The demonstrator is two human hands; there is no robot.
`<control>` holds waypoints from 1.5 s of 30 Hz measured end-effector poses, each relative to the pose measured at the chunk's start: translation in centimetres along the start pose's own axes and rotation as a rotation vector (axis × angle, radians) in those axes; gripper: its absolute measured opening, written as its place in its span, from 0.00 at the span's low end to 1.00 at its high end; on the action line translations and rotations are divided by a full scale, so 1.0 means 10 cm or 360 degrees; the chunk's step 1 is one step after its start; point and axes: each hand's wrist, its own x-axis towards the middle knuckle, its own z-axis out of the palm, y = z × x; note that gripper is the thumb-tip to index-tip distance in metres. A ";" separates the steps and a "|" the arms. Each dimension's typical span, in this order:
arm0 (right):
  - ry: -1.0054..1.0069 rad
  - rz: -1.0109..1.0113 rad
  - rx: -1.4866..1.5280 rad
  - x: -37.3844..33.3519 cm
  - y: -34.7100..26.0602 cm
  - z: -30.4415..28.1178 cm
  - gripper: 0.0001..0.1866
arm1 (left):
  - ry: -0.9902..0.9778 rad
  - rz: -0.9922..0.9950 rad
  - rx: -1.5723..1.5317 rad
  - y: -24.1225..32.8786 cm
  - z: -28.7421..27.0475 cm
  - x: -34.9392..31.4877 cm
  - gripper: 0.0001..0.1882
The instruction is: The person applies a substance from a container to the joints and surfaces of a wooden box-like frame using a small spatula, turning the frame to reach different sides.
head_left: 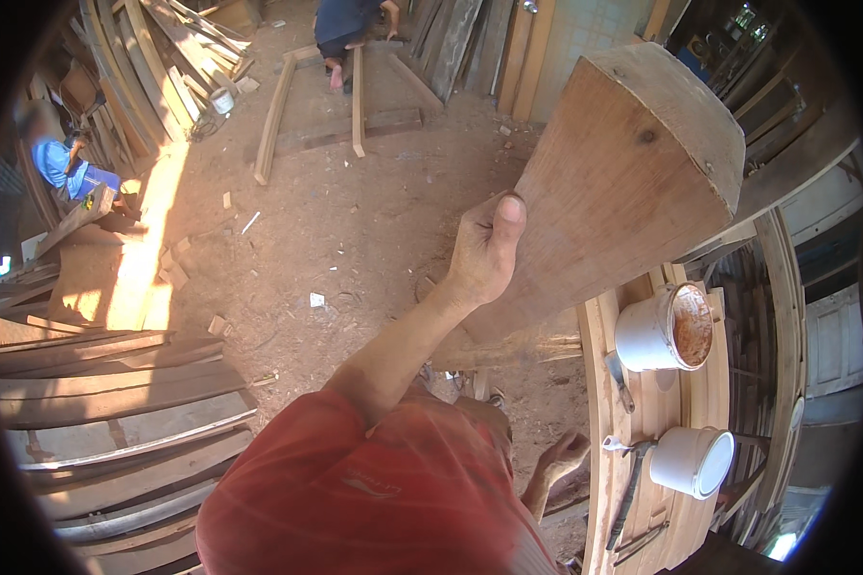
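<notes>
A thick, broad wooden plank (614, 182) slants up to the right in front of me, with its cut end toward the upper right. My left hand (489, 247) is closed on its left edge, the thumb lying on the broad face and the fingers mostly hidden behind. Lower down, beside the bench of boards (599, 412), my right hand (561, 458) hangs with slightly bent fingers and nothing visible in it. Close to that hand on the bench lie a dark-handled hammer (628, 494) and a putty knife (620, 383).
On the bench stand an open white bucket (647, 335) smeared with reddish-brown paste and a lidded white bucket (676, 460). Stacked boards (115, 422) fill the left. A person (345, 24) crouches by a floor frame (276, 120); another person (62, 163) sits far left.
</notes>
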 end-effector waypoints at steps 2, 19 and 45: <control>-0.0187 -0.0336 0.0172 0.15 -0.70 0.09 0.14 | -0.0039 -0.0004 0.0014 0.02 -0.01 -0.01 0.33; -0.0955 -0.2557 -0.0149 1.21 -6.14 -1.21 0.19 | 0.0090 -0.0026 0.0089 0.05 -0.05 -0.12 0.35; -0.1305 -0.2237 -0.0508 1.03 -6.29 -1.51 0.32 | 0.0217 -0.0197 0.0273 0.06 0.08 -0.04 0.39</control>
